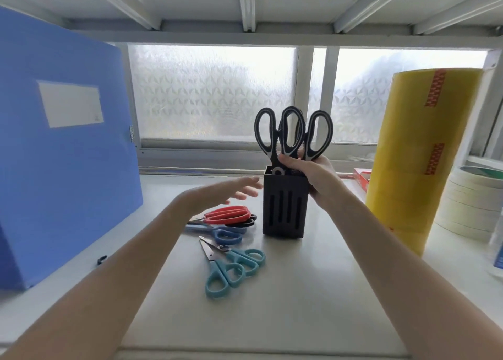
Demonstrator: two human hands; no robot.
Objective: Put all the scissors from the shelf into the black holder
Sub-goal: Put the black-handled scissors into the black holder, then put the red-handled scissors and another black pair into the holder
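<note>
Right hand (307, 174) has its grip clenched on black-handled scissors (294, 133) standing in the black holder (284, 209); left hand (217, 193) hovers released over scissors (231, 239) on the shelf (272, 305).

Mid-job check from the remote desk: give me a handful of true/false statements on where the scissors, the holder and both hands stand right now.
1. The right hand grips black-and-white scissors at the top of the black holder. True.
2. The left hand is holding the red scissors. False: it hovers open above the red scissors, gripping nothing.
3. Teal scissors lie on the shelf, in front of the holder. True.
4. The holder lies on its side. False: it stands upright.
5. A yellow roll stands to the holder's right. True.
6. All scissors are in the holder. False: red, blue and teal pairs lie outside.
</note>
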